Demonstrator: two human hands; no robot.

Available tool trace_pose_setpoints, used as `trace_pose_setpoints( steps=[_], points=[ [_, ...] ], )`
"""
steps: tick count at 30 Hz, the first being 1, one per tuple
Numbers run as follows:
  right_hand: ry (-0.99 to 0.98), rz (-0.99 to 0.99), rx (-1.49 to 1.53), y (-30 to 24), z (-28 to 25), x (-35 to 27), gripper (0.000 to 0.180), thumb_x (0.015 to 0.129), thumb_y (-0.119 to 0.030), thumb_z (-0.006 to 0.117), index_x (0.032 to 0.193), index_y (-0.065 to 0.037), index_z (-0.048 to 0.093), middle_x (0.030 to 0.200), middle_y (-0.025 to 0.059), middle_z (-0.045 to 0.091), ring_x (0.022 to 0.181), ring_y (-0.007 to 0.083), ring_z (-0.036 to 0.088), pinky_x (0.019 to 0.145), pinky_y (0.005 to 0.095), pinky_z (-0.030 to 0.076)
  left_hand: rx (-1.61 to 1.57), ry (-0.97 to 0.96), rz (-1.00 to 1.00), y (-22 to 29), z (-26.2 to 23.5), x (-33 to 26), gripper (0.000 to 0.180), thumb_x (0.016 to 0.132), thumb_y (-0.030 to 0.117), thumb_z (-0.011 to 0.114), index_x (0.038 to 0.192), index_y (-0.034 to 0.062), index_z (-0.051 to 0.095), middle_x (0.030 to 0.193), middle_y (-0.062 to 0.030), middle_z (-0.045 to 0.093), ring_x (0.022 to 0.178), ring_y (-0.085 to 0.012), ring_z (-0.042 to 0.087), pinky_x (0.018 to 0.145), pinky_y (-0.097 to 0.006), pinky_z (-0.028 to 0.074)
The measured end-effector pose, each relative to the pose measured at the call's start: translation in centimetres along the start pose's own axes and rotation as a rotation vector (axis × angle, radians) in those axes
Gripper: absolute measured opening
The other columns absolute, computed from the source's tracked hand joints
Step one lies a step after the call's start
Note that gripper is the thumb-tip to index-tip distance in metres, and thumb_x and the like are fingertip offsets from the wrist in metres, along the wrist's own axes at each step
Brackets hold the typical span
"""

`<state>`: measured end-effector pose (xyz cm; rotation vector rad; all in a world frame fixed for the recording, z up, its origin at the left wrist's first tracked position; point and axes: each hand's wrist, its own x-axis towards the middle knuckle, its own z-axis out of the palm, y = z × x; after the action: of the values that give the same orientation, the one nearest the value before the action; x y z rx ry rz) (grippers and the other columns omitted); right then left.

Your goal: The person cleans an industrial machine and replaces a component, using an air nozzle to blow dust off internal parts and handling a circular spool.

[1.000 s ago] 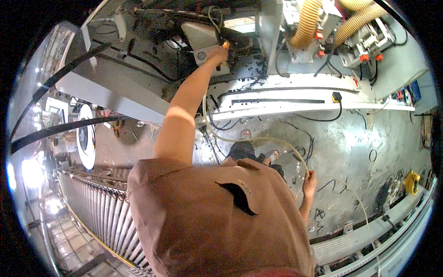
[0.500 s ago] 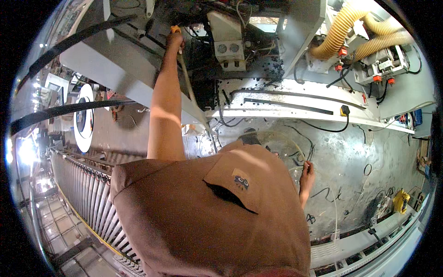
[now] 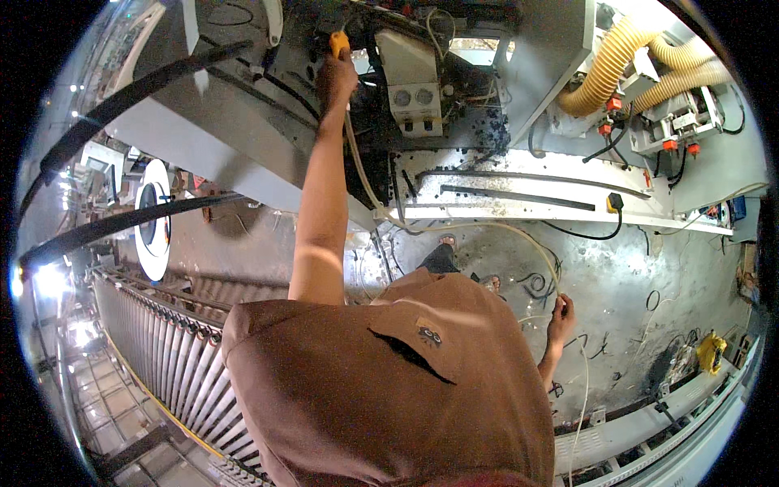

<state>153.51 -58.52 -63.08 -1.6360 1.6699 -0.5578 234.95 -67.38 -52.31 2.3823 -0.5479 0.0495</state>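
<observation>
My left arm reaches far forward into the machine's dark, dirty interior. My left hand [image 3: 336,81] is closed round a yellow air blow gun [image 3: 339,42], and its thin nozzle is hard to make out. A pale hose [image 3: 487,226] leads down from the gun, bends over the machine's white lower ledge [image 3: 503,195] and arcs to my right side. There my right hand [image 3: 560,319] pinches the hose, low beside my body. Right of the gun stands a grey housing with two round gauges [image 3: 414,99]. Black debris lies around the housing and on the ledge.
Ribbed yellow ducts [image 3: 604,69] and red-tipped fittings sit at the far right. A black cable with a yellow-marked plug [image 3: 614,203] hangs over the ledge. Loose cables litter the floor [image 3: 625,276]. A roller conveyor [image 3: 162,325] runs at left, near a white reel [image 3: 152,219].
My left hand with the blow gun has shifted slightly to the right, nearer the gauge housing. The hose between my hands now hangs in a wider, clearer arc. The view has shifted a little.
</observation>
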Motion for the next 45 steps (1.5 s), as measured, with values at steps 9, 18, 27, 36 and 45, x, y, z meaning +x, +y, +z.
trace_pose_setpoints(
  steps=[9,18,27,36,45],
  points=[
    [-0.062,-0.087,-0.021,-6.3,2.3,-1.1,0.027,0.105,-0.028,0.064,0.116,-0.004,0.072,0.085,0.0094,0.07,0.075,0.0142,0.06,0.069,0.0296,0.049,0.225,-0.101,0.505,9.8,-2.9,10.3,0.042,0.108,0.04,0.049,0.105,0.0033,0.068,0.064,-0.0107,0.053,0.046,-0.0222,0.042,0.047,-0.044,0.033],
    [-0.108,-0.059,-0.001,-6.4,2.1,-0.8,0.022,0.104,-0.028,0.066,0.113,-0.009,0.073,0.086,0.014,0.072,0.07,0.0192,0.062,0.065,0.0338,0.049,0.627,-0.316,0.764,15.7,-1.2,16.4,0.034,0.104,0.034,0.053,0.106,0.0027,0.068,0.076,-0.0149,0.06,0.055,-0.0255,0.051,0.053,-0.045,0.04],
    [-0.07,-0.1,0.149,-3.2,-1.6,1.9,0.027,0.104,-0.028,0.065,0.117,-0.005,0.072,0.085,0.0114,0.072,0.078,0.016,0.066,0.072,0.032,0.052,0.984,-0.273,0.957,17.0,-3.2,13.5,0.027,0.101,0.027,0.058,0.106,0.0022,0.068,0.088,-0.019,0.068,0.064,-0.0288,0.059,0.058,-0.046,0.048],
    [-0.128,-0.258,0.096,-5.6,-3.5,5.6,0.025,0.104,-0.025,0.065,0.111,-0.002,0.071,0.068,-0.0015,0.049,0.064,0.0076,0.041,0.056,0.0266,0.034,0.582,-0.268,0.82,17.9,1.3,6.0,0.043,0.103,0.042,0.056,0.114,0.0024,0.069,0.08,-0.0135,0.072,0.058,-0.0265,0.064,0.057,-0.043,0.056],
    [-0.131,-0.384,0.073,-0.1,-2.9,6.8,0.028,0.104,-0.029,0.065,0.111,-0.003,0.073,0.067,-0.0014,0.049,0.063,0.0081,0.04,0.056,0.0274,0.034,0.63,-0.098,0.374,-4.8,7.5,2.8,0.04,0.11,0.028,0.043,0.137,0.0033,0.06,0.076,-0.0121,0.067,0.057,-0.0267,0.064,0.056,-0.047,0.054]
  ],
)
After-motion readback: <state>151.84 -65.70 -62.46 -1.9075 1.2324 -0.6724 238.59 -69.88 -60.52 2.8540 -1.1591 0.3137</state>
